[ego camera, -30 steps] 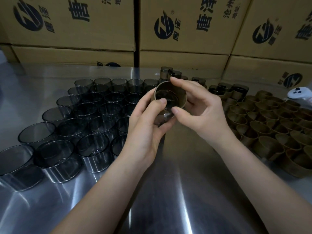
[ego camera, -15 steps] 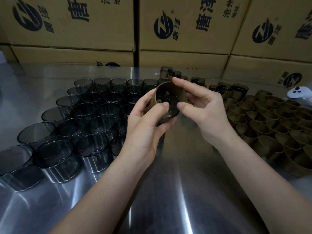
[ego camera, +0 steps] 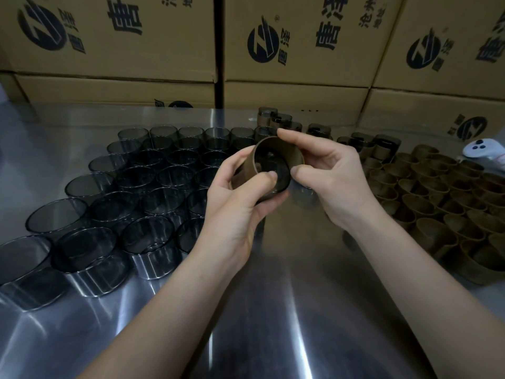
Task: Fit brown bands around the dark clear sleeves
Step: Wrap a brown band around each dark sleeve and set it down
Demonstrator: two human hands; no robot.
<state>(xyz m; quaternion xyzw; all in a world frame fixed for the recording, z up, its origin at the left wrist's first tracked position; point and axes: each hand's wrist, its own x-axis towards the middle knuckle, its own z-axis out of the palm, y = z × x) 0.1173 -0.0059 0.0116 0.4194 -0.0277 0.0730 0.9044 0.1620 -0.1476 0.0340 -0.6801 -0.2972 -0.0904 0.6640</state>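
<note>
Above the middle of the steel table I hold one dark clear sleeve with a brown band [ego camera: 276,155] around it, its open end tilted toward me. My left hand [ego camera: 237,206] grips it from below and the left, thumb on the near rim. My right hand [ego camera: 328,176] pinches the right side, index finger on the top rim, thumb at the lower right edge. Several bare dark clear sleeves [ego camera: 114,198] stand in rows on the left. Several loose brown bands [ego camera: 442,198] lie in rows on the right.
A few banded sleeves [ego camera: 382,144] stand at the back behind my hands. A white controller [ego camera: 483,153] lies at the far right edge. Stacked cardboard boxes [ego camera: 295,50] wall off the back of the steel table [ego camera: 273,310].
The banded sleeve has tipped and turned slightly in my hands, its opening now facing more toward me. My left thumb has slid along the near rim. Both hands stay in the same place.
</note>
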